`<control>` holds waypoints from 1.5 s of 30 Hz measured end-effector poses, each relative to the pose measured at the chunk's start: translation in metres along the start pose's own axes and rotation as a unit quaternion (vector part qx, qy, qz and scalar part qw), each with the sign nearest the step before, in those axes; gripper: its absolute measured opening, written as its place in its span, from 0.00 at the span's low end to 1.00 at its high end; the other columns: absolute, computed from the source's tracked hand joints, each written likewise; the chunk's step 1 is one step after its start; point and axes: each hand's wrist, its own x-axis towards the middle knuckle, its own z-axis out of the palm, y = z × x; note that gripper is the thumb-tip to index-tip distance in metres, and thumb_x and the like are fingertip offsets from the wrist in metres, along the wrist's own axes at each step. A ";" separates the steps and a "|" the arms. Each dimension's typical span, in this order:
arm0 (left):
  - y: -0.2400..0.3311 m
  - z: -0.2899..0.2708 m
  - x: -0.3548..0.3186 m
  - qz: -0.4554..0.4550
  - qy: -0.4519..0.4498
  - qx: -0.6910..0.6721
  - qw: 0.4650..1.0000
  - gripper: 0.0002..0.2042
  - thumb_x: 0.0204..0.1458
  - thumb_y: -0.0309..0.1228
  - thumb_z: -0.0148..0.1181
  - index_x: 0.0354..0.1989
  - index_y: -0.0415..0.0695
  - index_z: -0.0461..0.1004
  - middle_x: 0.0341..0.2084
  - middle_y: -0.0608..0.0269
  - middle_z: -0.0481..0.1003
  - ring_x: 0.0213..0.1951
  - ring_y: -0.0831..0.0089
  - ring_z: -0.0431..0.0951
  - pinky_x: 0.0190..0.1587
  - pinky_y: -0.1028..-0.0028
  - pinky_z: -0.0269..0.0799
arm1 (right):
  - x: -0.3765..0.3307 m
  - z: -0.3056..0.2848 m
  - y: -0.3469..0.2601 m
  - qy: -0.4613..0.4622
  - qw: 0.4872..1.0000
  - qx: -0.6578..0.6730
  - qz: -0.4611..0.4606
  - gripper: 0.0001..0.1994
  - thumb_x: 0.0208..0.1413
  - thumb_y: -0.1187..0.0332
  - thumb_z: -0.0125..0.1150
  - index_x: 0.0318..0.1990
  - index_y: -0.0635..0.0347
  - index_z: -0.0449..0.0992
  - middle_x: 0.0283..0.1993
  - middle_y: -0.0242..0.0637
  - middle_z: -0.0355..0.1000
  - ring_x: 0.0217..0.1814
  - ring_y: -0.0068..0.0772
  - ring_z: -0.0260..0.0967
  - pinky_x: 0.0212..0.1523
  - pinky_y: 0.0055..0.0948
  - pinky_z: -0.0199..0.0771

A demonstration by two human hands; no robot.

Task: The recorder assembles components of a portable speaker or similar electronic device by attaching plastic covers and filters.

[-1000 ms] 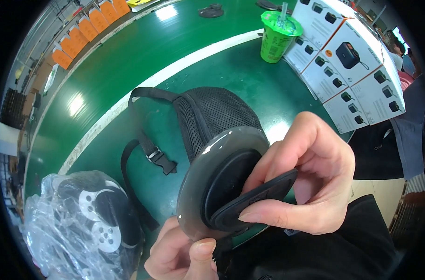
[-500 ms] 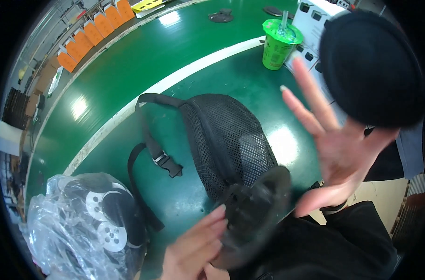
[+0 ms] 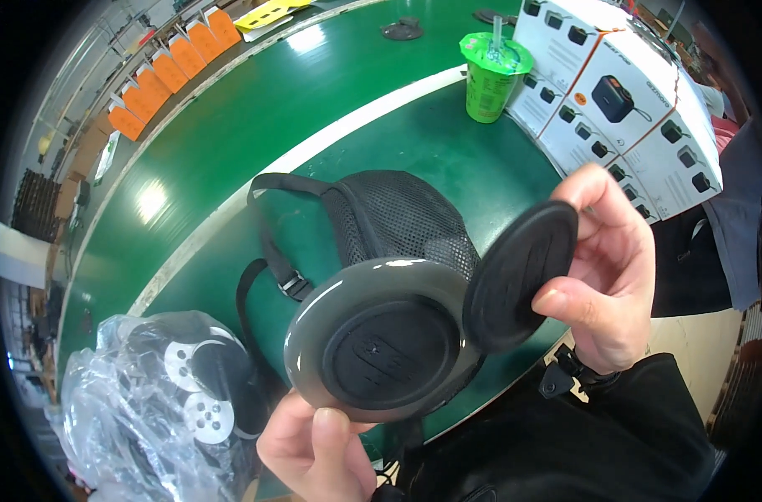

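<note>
My left hand (image 3: 318,448) pinches the lower rim of a round disc with a smoky translucent border (image 3: 307,339) and a raised black round centre. In my right hand (image 3: 615,276) is a black round pad (image 3: 515,280), gripped at its right edge between thumb and fingers and tilted on its side. The pad's left edge overlaps the right rim of the disc in the picture; I cannot tell whether they touch. Behind both lies a black mesh bag (image 3: 406,209) with a strap and a buckle (image 3: 296,287), partly hidden by the disc.
A clear plastic bag (image 3: 138,418) with round black and white parts lies at the lower left. A lidded green cup with a straw (image 3: 490,88) stands near stacked white boxes (image 3: 632,109) at the upper right. Orange cartons (image 3: 172,71) line the far left; a small dark part (image 3: 402,29) lies farther back.
My right hand came down and left from the upper right, its spread fingers now closed on the black pad. My left hand turned the smoky disc face up and raised it over the mesh bag.
</note>
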 end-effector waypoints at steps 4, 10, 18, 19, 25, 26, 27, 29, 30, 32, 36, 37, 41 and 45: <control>0.004 0.006 -0.001 -0.082 0.042 -0.068 0.993 0.07 0.54 0.24 0.49 0.33 0.32 0.69 0.25 0.60 0.72 0.27 0.77 0.72 0.30 0.80 0.69 | -0.002 0.003 0.000 0.017 0.999 0.031 0.013 0.18 0.39 0.68 0.68 0.33 0.64 0.64 0.29 0.36 0.70 0.30 0.20 0.67 0.33 0.17 0.65; 0.005 0.005 0.001 -0.100 0.024 -0.081 0.991 0.06 0.54 0.24 0.49 0.31 0.33 0.69 0.25 0.61 0.72 0.27 0.78 0.71 0.32 0.80 0.68 | -0.005 0.003 0.001 0.002 0.999 0.030 0.012 0.12 0.47 0.67 0.60 0.31 0.69 0.68 0.30 0.39 0.69 0.29 0.22 0.67 0.32 0.18 0.66; 0.008 0.010 0.001 -0.090 0.048 -0.053 0.993 0.04 0.52 0.21 0.49 0.25 0.38 0.66 0.21 0.68 0.67 0.24 0.82 0.66 0.30 0.83 0.62 | -0.005 0.001 -0.002 -0.055 0.996 0.050 0.041 0.13 0.56 0.69 0.48 0.34 0.74 0.69 0.31 0.43 0.70 0.27 0.23 0.71 0.26 0.17 0.72; 0.008 0.011 0.001 -0.090 0.045 -0.052 0.994 0.04 0.52 0.21 0.49 0.25 0.38 0.66 0.21 0.68 0.67 0.24 0.82 0.66 0.30 0.83 0.62 | -0.005 0.000 -0.002 -0.056 0.996 0.053 0.044 0.13 0.56 0.69 0.46 0.35 0.75 0.69 0.31 0.43 0.70 0.27 0.24 0.71 0.27 0.18 0.73; 0.008 0.009 -0.001 -0.096 0.056 -0.045 0.993 0.05 0.51 0.21 0.49 0.24 0.38 0.65 0.21 0.68 0.66 0.24 0.83 0.65 0.30 0.83 0.61 | -0.006 -0.003 -0.003 -0.029 0.998 0.042 0.029 0.12 0.55 0.70 0.46 0.34 0.75 0.69 0.31 0.43 0.70 0.27 0.24 0.71 0.27 0.18 0.73; 0.008 0.009 -0.001 -0.094 0.048 -0.050 0.993 0.04 0.52 0.22 0.50 0.26 0.37 0.66 0.21 0.67 0.67 0.24 0.82 0.66 0.30 0.83 0.62 | -0.005 -0.004 -0.004 -0.008 0.999 0.029 0.029 0.12 0.55 0.69 0.46 0.34 0.74 0.68 0.31 0.43 0.71 0.26 0.25 0.72 0.26 0.18 0.73; 0.008 0.008 -0.002 -0.093 0.039 -0.056 0.993 0.04 0.52 0.22 0.50 0.27 0.36 0.66 0.22 0.65 0.69 0.25 0.81 0.67 0.30 0.82 0.63 | -0.004 -0.005 -0.004 0.009 0.999 0.043 0.011 0.12 0.55 0.69 0.46 0.35 0.74 0.67 0.30 0.42 0.71 0.25 0.26 0.72 0.26 0.18 0.73; 0.007 0.007 -0.002 -0.093 0.043 -0.059 0.993 0.04 0.52 0.23 0.51 0.28 0.35 0.67 0.23 0.64 0.70 0.25 0.80 0.67 0.30 0.81 0.64 | -0.001 -0.010 -0.005 0.007 1.000 0.028 0.001 0.13 0.55 0.68 0.46 0.37 0.73 0.66 0.30 0.43 0.71 0.24 0.26 0.72 0.27 0.19 0.73; 0.007 0.007 -0.003 -0.094 0.043 -0.066 0.992 0.04 0.52 0.23 0.51 0.30 0.34 0.68 0.24 0.63 0.71 0.25 0.80 0.68 0.30 0.80 0.65 | 0.001 -0.012 -0.005 0.004 1.000 0.003 -0.025 0.13 0.55 0.67 0.46 0.38 0.73 0.65 0.31 0.43 0.71 0.25 0.26 0.73 0.28 0.20 0.74; 0.006 0.005 -0.003 -0.091 0.039 -0.064 0.993 0.05 0.52 0.24 0.51 0.31 0.34 0.68 0.25 0.62 0.71 0.25 0.79 0.69 0.30 0.80 0.66 | 0.004 -0.018 -0.004 -0.007 0.999 0.021 -0.050 0.15 0.55 0.66 0.47 0.42 0.73 0.63 0.35 0.46 0.71 0.33 0.30 0.73 0.36 0.25 0.74; 0.008 0.004 0.001 -0.094 0.008 -0.076 0.993 0.05 0.53 0.24 0.50 0.31 0.34 0.69 0.25 0.61 0.72 0.27 0.78 0.70 0.30 0.80 0.66 | 0.009 -0.025 0.003 -0.031 0.992 -0.026 -0.120 0.22 0.51 0.66 0.52 0.49 0.72 0.60 0.49 0.48 0.64 0.51 0.37 0.64 0.52 0.37 0.63; 0.009 0.004 0.004 -0.088 0.008 -0.073 0.993 0.05 0.53 0.24 0.50 0.31 0.34 0.69 0.25 0.61 0.72 0.27 0.78 0.70 0.30 0.80 0.66 | 0.010 -0.027 0.005 -0.029 0.991 -0.046 -0.121 0.25 0.49 0.66 0.54 0.52 0.71 0.58 0.53 0.48 0.60 0.57 0.39 0.58 0.56 0.41 0.57; 0.011 0.005 0.041 -0.051 0.032 -0.076 0.995 0.09 0.53 0.29 0.52 0.34 0.33 0.70 0.29 0.57 0.73 0.31 0.71 0.73 0.35 0.74 0.69 | 0.026 -0.035 0.014 -0.035 0.991 -0.067 -0.113 0.28 0.46 0.72 0.60 0.57 0.56 0.60 0.68 0.42 0.40 0.70 0.39 0.36 0.64 0.45 0.37; 0.000 0.005 0.120 0.043 0.067 -0.053 0.995 0.12 0.53 0.30 0.51 0.37 0.30 0.69 0.33 0.54 0.73 0.37 0.69 0.75 0.42 0.70 0.73 | 0.051 -0.043 0.034 -0.074 0.987 -0.105 -0.094 0.25 0.47 0.71 0.59 0.56 0.54 0.63 0.67 0.42 0.42 0.69 0.36 0.38 0.64 0.43 0.38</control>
